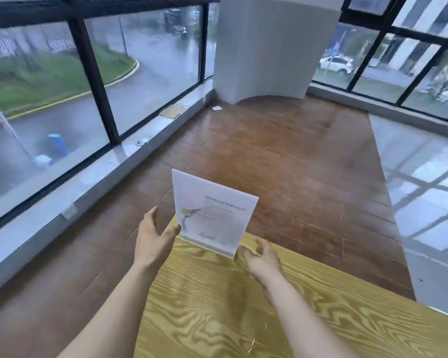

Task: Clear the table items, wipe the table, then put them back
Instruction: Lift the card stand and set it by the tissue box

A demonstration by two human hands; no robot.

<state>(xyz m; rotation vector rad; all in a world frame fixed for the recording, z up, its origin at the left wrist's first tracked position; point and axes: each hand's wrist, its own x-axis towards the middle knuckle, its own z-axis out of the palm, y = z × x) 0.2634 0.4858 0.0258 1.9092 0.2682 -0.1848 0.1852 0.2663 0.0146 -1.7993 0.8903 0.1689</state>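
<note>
While sign stand (212,215) sits upright at far corner of bench (243,319), my left hand (154,236) and right hand (263,257) flank its base, fingers spread, gripping nothing. Cannot tell which stage: bench otherwise bare, no cloth visible near stand.
</note>
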